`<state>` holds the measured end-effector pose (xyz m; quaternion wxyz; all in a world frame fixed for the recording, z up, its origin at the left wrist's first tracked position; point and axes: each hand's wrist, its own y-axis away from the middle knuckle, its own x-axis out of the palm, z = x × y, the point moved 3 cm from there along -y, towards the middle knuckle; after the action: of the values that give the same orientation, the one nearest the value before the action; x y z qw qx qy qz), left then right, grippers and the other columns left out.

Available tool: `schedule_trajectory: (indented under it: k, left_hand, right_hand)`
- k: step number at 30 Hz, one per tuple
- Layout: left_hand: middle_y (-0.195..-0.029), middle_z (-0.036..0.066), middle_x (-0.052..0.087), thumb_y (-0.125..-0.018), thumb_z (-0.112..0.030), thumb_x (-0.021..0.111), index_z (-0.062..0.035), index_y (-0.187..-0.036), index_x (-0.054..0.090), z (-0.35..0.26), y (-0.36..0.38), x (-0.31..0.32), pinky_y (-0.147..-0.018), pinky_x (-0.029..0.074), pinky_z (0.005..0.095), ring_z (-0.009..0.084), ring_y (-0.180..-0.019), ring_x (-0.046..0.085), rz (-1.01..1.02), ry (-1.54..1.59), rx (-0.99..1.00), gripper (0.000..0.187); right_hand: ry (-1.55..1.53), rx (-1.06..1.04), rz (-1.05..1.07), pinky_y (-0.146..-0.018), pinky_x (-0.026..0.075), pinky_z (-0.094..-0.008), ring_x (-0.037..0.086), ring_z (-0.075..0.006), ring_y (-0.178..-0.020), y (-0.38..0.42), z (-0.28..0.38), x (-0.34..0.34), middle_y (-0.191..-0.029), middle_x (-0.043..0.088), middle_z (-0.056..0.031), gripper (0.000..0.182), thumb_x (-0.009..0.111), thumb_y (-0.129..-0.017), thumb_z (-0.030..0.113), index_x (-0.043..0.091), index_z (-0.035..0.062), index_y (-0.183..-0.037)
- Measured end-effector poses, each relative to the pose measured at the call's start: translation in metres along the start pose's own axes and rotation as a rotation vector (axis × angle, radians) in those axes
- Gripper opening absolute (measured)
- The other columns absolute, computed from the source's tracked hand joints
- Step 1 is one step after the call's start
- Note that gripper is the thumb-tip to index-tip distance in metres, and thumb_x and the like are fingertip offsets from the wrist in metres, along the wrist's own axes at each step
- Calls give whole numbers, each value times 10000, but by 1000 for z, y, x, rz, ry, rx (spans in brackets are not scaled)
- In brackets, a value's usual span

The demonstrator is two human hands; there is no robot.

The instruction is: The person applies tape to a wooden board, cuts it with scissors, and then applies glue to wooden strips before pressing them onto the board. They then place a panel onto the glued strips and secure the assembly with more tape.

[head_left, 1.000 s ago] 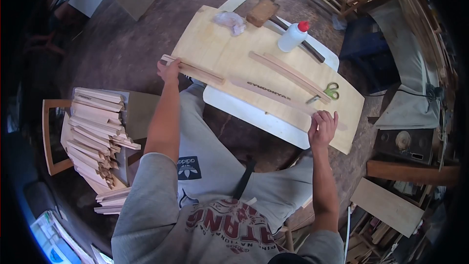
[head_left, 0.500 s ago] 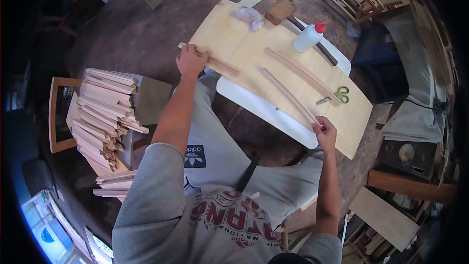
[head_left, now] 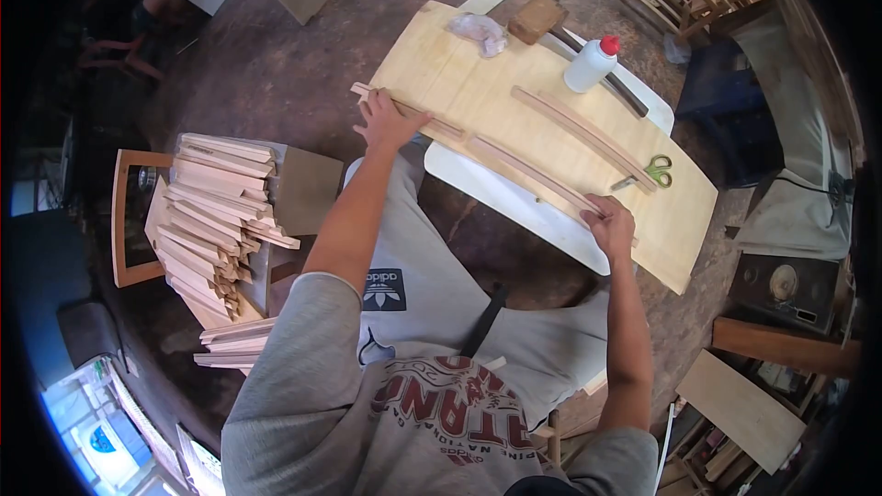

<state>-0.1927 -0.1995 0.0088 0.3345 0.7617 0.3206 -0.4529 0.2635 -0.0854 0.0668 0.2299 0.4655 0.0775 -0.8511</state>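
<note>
My left hand (head_left: pixel 388 121) lies with spread fingers over a short wooden strip (head_left: pixel 446 127) along the near left edge of a light plywood board (head_left: pixel 441 55). My right hand (head_left: pixel 610 222) is closed around the right part of a second wooden strip (head_left: pixel 528 170), which lies along the board's near edge. The two strips are almost in line, with a small gap between their ends. Farther in on the board rest more wooden strips (head_left: pixel 583 136), side by side. Green-handled scissors (head_left: pixel 659 172) are partly under their right end.
On the board's far side are a white bottle (head_left: pixel 591 66) with a red cap, a wooden block (head_left: pixel 537 18) and a crumpled plastic bag (head_left: pixel 480 32). A white surface (head_left: pixel 514 207) shows beneath the board. Stacked wooden pieces (head_left: pixel 216 220) stand at my left, a speaker-like box (head_left: pixel 781 289) at right.
My right hand has swung the second strip outward to the board's near edge, in line with the first. My left hand's fingers have spread. The whole view has shifted slightly.
</note>
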Motion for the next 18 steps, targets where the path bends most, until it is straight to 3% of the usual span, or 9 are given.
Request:
schedule_trajectory:
  k: [18]
  left_hand:
    - [-1640,122,200,-611,-722,818,-74,-1548,251,1,-2,1,-1136,210,736,354,-1526,150,7,17,-21,1272]
  right_hand:
    - [-14,13,37,-781,545,-363,711,-289,-844,-11,-1,7,-990,738,-89,338,802,-740,179,777,129,-1073]
